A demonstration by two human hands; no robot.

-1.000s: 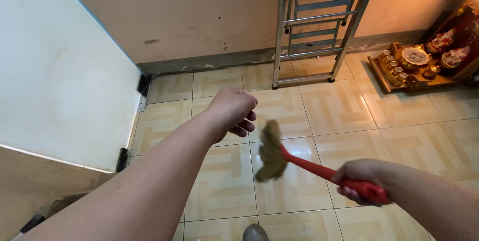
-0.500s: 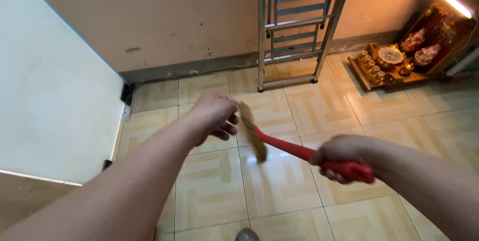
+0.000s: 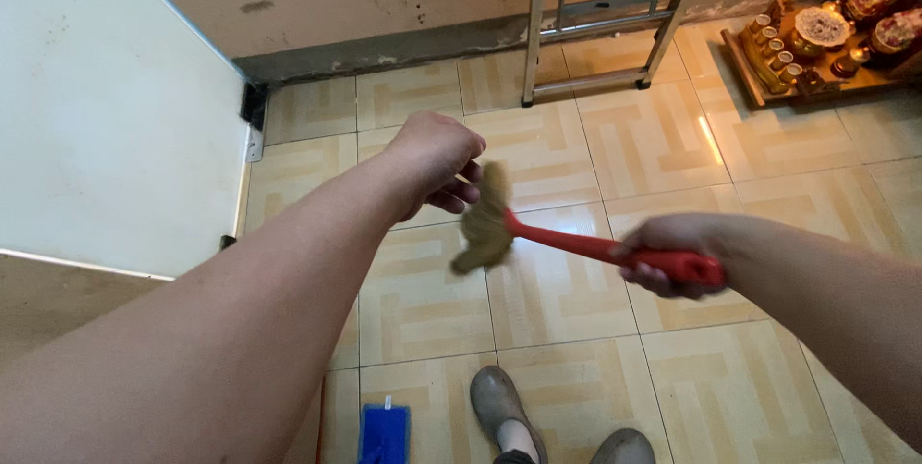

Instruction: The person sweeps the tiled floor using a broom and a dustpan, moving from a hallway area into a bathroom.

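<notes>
Head view looks down on a red-handled brush (image 3: 567, 241) held at the middle of the frame, above the tiled floor (image 3: 576, 368). Its tan bristle head (image 3: 483, 229) is blurred and points toward the left of the picture. The right hand (image 3: 672, 257) is wrapped fully around the red grip at centre right. The left hand (image 3: 437, 161), just left of and above the bristles, is loosely curled with fingers bent under; whether it touches the bristles cannot be told, and it holds nothing that shows.

At the bottom edge are two grey shoes (image 3: 504, 416), one whole and one cut off by the frame, and a blue flat pad (image 3: 384, 433) to their left. One metal stepladder (image 3: 605, 17) stands against the wall at the top centre. In the upper right corner a wooden tray (image 3: 768, 85) on the floor carries a row of small cups, about five, a round dish and some dark little vessels. A pale panel (image 3: 106, 109) fills the upper left.
</notes>
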